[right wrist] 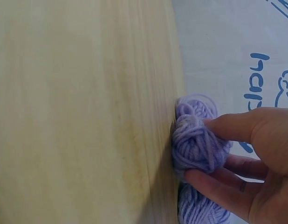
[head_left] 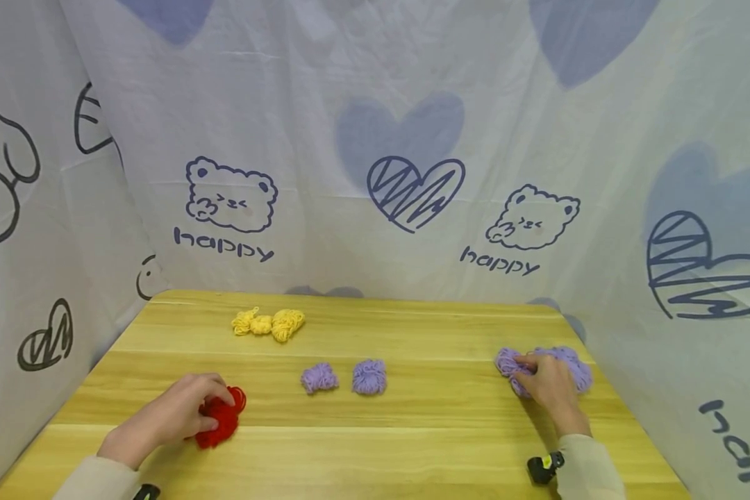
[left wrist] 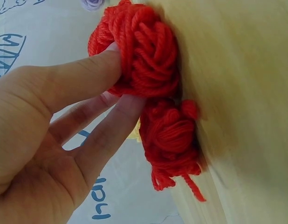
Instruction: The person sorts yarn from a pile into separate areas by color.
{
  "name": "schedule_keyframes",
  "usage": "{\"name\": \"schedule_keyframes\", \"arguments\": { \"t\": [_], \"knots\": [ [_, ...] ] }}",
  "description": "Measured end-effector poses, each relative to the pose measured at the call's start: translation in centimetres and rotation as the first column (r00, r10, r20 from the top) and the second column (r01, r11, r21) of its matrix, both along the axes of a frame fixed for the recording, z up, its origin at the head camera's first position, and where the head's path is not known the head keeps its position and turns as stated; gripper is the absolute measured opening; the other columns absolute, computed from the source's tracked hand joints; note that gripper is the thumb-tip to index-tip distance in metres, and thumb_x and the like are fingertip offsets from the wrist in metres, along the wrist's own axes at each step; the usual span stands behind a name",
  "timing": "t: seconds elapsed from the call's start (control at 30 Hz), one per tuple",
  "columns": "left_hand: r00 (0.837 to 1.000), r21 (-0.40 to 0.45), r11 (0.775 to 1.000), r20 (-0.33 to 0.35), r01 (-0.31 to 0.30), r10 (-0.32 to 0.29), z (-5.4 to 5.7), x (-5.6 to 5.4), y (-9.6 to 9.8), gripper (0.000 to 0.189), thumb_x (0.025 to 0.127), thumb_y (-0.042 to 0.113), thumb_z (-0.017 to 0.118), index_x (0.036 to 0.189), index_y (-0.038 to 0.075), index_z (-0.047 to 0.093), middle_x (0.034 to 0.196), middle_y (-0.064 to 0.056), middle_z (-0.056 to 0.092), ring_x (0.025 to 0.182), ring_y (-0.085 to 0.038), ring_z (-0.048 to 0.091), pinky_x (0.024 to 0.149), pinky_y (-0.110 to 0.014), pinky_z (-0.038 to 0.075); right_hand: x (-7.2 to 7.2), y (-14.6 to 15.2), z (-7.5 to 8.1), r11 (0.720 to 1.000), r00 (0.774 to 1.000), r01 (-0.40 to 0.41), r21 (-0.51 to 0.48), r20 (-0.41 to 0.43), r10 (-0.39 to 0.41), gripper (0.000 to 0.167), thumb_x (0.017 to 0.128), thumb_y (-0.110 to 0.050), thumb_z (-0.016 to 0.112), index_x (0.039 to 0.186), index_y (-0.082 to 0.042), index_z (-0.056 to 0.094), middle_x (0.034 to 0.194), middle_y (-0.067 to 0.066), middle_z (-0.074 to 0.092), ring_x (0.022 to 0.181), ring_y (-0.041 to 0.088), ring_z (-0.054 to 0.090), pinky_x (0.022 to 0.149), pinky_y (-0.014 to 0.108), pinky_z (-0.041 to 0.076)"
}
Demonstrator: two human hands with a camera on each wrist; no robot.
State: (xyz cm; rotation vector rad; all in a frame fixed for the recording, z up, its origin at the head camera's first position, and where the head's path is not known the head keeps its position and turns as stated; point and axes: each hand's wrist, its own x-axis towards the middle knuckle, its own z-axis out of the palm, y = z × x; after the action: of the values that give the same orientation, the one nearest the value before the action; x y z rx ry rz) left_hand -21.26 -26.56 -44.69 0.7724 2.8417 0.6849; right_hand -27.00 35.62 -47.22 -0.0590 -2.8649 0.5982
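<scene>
At the table's left side, my left hand (head_left: 173, 411) pinches a small ball of red yarn (left wrist: 151, 56) between thumb and fingertips. A second red yarn bundle (left wrist: 169, 135), with loose ends sticking out, lies right against it in the left wrist view. On the far right, my right hand (head_left: 551, 387) grips a ball of light purple yarn (right wrist: 197, 147), thumb on one side and fingers on the other. More purple yarn (head_left: 578, 369) lies beside that hand, and another purple bundle (right wrist: 202, 207) shows past its fingers in the right wrist view.
Two small purple yarn bundles, one on the left (head_left: 319, 378) and one on the right (head_left: 369, 377), lie mid-table. Several yellow yarn bundles (head_left: 287, 324) sit in a row at the back left. A printed white curtain (head_left: 325, 243) hangs around the wooden table (head_left: 375, 458).
</scene>
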Motion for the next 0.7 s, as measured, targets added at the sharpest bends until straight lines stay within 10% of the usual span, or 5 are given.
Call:
{"name": "schedule_keyframes", "arguments": {
  "t": [0.7],
  "knots": [
    [1.000,-0.003,1.000,-0.011,0.003,-0.003,-0.03,-0.08,0.00,0.029,0.075,0.001,0.088,0.101,0.013,0.080,0.101,-0.002,0.070,0.089,-0.015,0.066,0.073,-0.032,0.059,0.23,0.27,0.25,0.999,0.999,0.014,0.047,-0.037,-0.012,0.031,0.086,-0.014,0.081,0.114,-0.002,0.078,0.125,0.030,0.069,0.104,0.048,0.069,0.076,0.056,0.057]
  ]
}}
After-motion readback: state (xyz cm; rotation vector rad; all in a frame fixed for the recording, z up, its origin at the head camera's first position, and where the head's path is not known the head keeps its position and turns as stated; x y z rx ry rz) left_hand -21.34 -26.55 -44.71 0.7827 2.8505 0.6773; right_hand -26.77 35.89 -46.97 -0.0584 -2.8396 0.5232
